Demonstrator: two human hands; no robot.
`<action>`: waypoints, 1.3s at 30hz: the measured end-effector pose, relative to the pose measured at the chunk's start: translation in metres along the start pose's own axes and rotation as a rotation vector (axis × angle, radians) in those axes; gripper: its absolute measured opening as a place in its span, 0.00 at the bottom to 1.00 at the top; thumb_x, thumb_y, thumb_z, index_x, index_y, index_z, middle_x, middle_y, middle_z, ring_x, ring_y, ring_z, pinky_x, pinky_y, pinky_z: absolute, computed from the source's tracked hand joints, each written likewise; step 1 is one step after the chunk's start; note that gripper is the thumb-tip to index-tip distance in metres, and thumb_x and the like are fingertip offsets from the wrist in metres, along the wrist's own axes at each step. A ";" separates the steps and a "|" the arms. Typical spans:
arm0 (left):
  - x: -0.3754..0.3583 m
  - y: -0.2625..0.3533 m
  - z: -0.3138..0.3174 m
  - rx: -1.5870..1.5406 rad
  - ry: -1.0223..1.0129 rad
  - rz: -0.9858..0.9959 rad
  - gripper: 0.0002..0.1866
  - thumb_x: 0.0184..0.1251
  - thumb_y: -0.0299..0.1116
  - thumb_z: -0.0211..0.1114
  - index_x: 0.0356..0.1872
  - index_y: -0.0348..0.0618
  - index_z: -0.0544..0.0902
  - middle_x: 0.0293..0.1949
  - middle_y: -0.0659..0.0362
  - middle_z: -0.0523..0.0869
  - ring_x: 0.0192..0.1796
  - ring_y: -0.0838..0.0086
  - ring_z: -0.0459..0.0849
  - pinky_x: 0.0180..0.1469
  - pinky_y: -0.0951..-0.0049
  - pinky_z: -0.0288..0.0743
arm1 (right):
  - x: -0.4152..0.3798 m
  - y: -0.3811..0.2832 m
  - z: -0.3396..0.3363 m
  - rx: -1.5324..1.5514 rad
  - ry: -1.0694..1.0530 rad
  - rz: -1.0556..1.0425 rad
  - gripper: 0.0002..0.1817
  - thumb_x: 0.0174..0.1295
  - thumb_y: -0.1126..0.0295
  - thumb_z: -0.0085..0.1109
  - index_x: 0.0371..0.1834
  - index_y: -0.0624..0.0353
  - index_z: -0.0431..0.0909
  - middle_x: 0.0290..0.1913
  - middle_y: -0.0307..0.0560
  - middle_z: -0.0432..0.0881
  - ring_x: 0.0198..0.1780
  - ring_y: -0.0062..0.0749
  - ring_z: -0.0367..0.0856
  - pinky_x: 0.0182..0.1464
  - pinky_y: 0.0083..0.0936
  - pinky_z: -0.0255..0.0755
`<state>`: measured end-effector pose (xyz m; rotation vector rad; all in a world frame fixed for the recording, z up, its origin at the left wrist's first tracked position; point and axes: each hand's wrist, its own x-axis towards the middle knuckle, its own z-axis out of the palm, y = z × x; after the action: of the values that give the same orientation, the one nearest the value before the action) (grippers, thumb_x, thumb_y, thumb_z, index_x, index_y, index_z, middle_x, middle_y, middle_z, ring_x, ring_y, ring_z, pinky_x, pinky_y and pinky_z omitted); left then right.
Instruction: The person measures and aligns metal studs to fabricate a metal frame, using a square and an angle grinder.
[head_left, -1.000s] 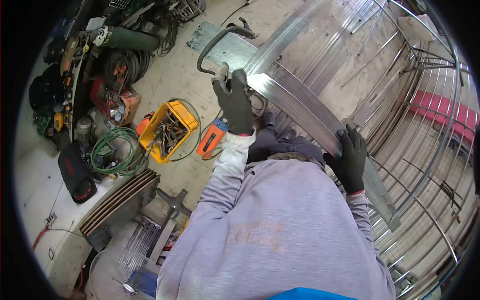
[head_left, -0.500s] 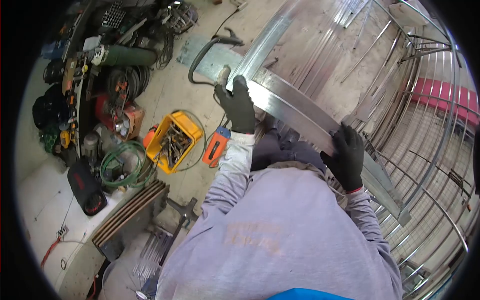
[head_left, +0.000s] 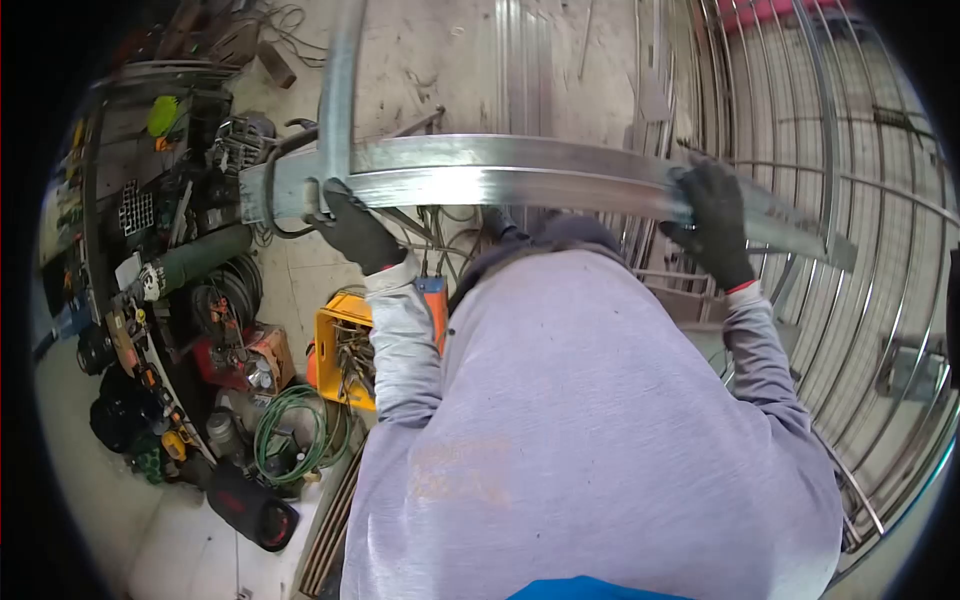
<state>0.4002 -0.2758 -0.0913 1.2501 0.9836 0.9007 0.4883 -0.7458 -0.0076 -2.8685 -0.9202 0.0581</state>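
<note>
A long, shiny square metal tube (head_left: 540,186) lies crosswise in front of my body, with a second metal tube (head_left: 440,152) alongside its far edge. At the left end, another metal tube (head_left: 342,90) runs away from me and meets them. My left hand (head_left: 360,232), in a dark glove, grips the near tube by this corner; a pale fingertip-like piece shows beside its fingers. My right hand (head_left: 715,222), also gloved, is at the right end, fingers over the tube and thumb below. Beyond the left hand, a wide metal piece (head_left: 254,196) passes beneath a black cable (head_left: 270,215).
On the left floor stand a yellow crate (head_left: 328,375) of tools, an orange and blue box-shaped machine (head_left: 433,305) and a coiled green hose (head_left: 262,440). A green cylinder (head_left: 205,260) lies farther back. Long metal bars (head_left: 860,130) fill the right side.
The view has turned, so the near tube now runs almost level across it instead of sloping. Both hands stay at the tube's two ends.
</note>
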 end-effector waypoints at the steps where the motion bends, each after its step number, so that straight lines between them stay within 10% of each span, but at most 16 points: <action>1: -0.002 0.010 0.001 0.039 -0.041 -0.008 0.23 0.83 0.34 0.64 0.72 0.36 0.75 0.38 0.66 0.81 0.38 0.81 0.75 0.43 0.77 0.71 | -0.023 0.028 0.008 -0.002 0.060 -0.008 0.45 0.47 0.56 0.85 0.73 0.52 0.79 0.77 0.61 0.76 0.78 0.63 0.71 0.79 0.59 0.61; 6: -0.016 0.043 -0.018 0.660 -0.203 0.643 0.35 0.72 0.32 0.76 0.76 0.29 0.73 0.65 0.42 0.84 0.66 0.64 0.83 0.64 0.62 0.81 | -0.081 0.094 0.001 -0.094 0.125 0.139 0.45 0.45 0.59 0.85 0.72 0.54 0.80 0.76 0.60 0.77 0.76 0.62 0.74 0.77 0.57 0.65; 9: -0.009 0.063 -0.008 0.795 -0.852 1.338 0.42 0.67 0.50 0.81 0.78 0.42 0.77 0.75 0.46 0.78 0.78 0.54 0.73 0.77 0.49 0.69 | -0.081 0.100 0.002 0.008 0.151 0.095 0.44 0.44 0.60 0.84 0.70 0.55 0.81 0.75 0.59 0.79 0.74 0.63 0.75 0.75 0.56 0.67; 14: 0.008 0.050 0.010 0.933 -1.204 1.302 0.42 0.65 0.52 0.78 0.78 0.47 0.77 0.71 0.49 0.81 0.74 0.49 0.76 0.78 0.46 0.64 | -0.085 0.110 0.008 0.005 0.173 0.083 0.41 0.44 0.60 0.85 0.67 0.56 0.82 0.71 0.57 0.81 0.71 0.62 0.77 0.74 0.54 0.69; 34: 0.004 0.030 0.009 0.621 -1.171 1.170 0.36 0.60 0.42 0.81 0.71 0.46 0.83 0.60 0.49 0.85 0.62 0.49 0.80 0.68 0.49 0.71 | -0.101 0.123 0.032 0.048 0.231 -0.020 0.31 0.68 0.55 0.73 0.69 0.62 0.82 0.75 0.59 0.80 0.78 0.61 0.73 0.80 0.55 0.61; 39: -0.003 0.038 0.003 0.931 -1.058 1.221 0.41 0.59 0.58 0.80 0.73 0.53 0.82 0.71 0.53 0.80 0.75 0.51 0.73 0.81 0.43 0.61 | -0.096 0.125 0.032 -0.101 0.126 0.022 0.40 0.64 0.55 0.74 0.79 0.59 0.73 0.80 0.60 0.74 0.83 0.62 0.66 0.84 0.56 0.58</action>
<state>0.4008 -0.2757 -0.0528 2.8072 -0.4423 0.3939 0.4798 -0.8988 -0.0562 -2.9339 -0.8922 -0.1700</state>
